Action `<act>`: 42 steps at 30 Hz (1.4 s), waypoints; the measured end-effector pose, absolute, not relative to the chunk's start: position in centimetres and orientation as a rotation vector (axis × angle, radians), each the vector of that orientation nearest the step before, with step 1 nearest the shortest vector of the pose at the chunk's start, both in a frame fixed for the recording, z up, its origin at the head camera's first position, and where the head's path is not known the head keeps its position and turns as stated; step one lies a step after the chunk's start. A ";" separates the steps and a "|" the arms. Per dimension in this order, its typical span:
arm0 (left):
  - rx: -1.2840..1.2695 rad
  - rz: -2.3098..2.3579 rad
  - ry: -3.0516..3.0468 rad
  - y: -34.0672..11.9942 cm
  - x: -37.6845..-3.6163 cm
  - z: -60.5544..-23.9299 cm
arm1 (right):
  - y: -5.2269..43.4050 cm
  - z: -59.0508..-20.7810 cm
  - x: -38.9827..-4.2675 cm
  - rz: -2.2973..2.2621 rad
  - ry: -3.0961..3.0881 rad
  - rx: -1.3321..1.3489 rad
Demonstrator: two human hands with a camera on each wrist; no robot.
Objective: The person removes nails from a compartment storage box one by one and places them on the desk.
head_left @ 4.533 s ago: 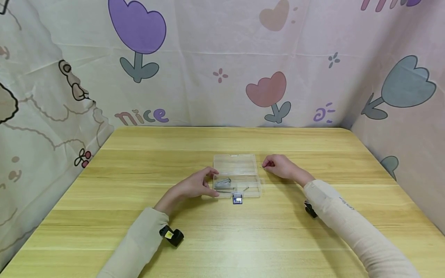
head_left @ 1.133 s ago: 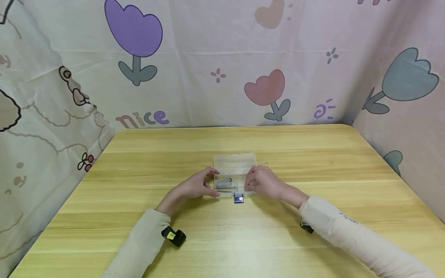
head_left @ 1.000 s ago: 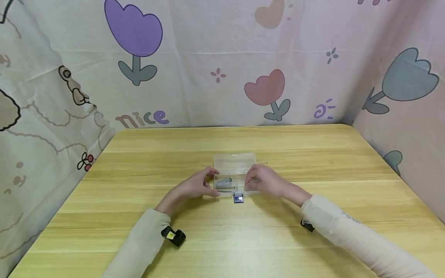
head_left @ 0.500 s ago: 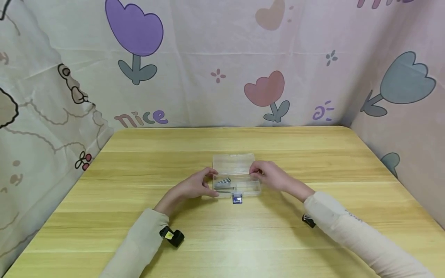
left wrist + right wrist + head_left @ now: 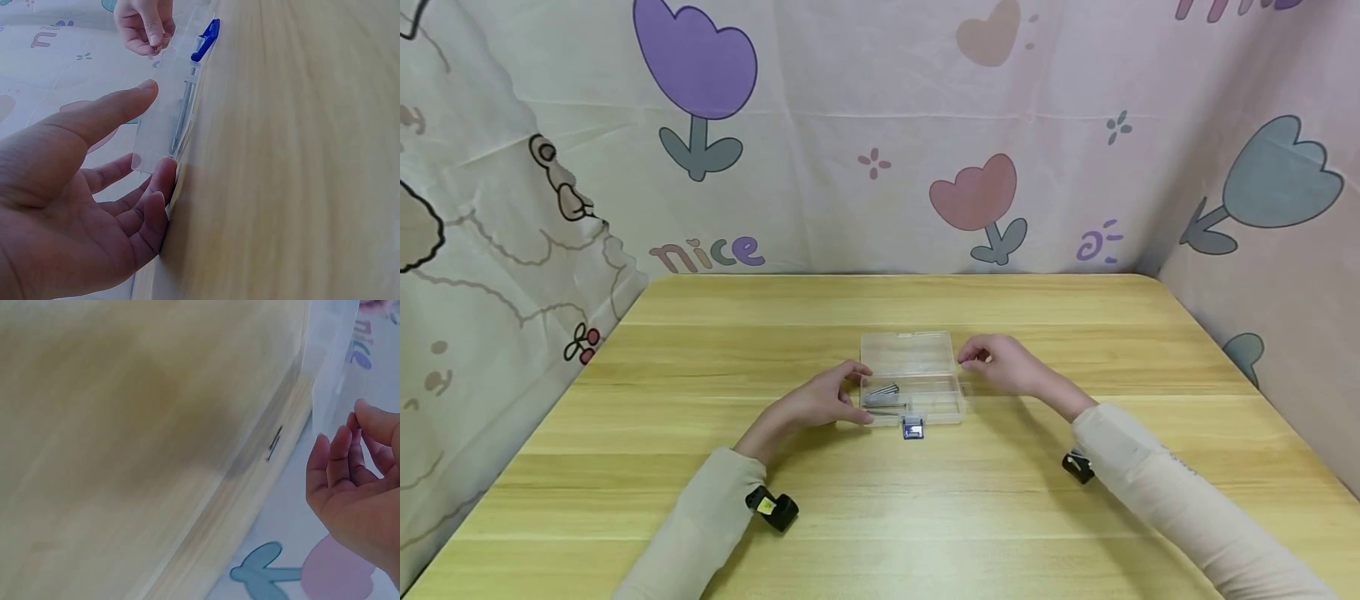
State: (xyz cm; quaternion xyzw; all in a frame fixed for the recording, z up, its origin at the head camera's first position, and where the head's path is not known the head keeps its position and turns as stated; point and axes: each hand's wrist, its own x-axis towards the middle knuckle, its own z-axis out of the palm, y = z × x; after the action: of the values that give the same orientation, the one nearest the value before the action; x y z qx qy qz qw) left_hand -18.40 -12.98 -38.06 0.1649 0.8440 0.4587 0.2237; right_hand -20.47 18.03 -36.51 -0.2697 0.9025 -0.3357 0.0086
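A clear plastic box (image 5: 917, 402) lies open at the table's middle, its lid (image 5: 907, 353) folded back and a blue latch (image 5: 913, 430) at the front. Several metal pins (image 5: 883, 392) lie in its left part. My left hand (image 5: 820, 402) holds the box's left end between thumb and fingers; in the left wrist view the fingers (image 5: 164, 178) touch the box (image 5: 169, 112) at its corner. My right hand (image 5: 1000, 363) hovers just right of the lid, fingers loosely curled and holding nothing (image 5: 350, 481). One thin pin (image 5: 275, 442) lies on the wood near it.
The wooden table (image 5: 925, 508) is walled on three sides by printed cloth (image 5: 880, 142). Small black cameras sit at my left wrist (image 5: 771, 507) and right wrist (image 5: 1078, 467).
My right hand was by the loose pin, reached over the box's right compartment, and has now drawn back right beside the lid. The left hand and the box have stayed put.
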 end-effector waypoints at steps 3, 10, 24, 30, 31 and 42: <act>0.457 1.266 2.328 -13.0 -18.4 -38.1 | 18.9 -36.6 -20.8 -1.075 2.805 -0.756; 0.451 1.265 2.331 -13.0 -18.5 -38.2 | 20.4 -37.0 -21.4 -1.104 2.783 -0.599; 0.451 1.261 2.337 -12.9 -18.3 -38.0 | 19.6 -38.8 -21.8 -1.070 2.802 -0.653; 0.445 1.262 2.336 -12.9 -18.4 -38.0 | 19.4 -38.9 -21.8 -1.069 2.826 -0.677; 0.445 1.261 2.338 -12.9 -18.4 -38.0 | 19.3 -39.0 -21.9 -1.063 2.830 -0.676; 0.457 1.255 2.344 -12.9 -18.3 -37.9 | 18.9 -39.5 -21.8 -1.055 2.863 -0.617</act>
State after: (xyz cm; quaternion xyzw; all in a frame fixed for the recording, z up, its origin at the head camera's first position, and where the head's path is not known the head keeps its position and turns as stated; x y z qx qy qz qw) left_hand -18.31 -12.90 -37.93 0.1651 0.8476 0.4538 0.2200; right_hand -21.82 18.94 -39.48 -0.1983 0.9196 -0.3388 0.0141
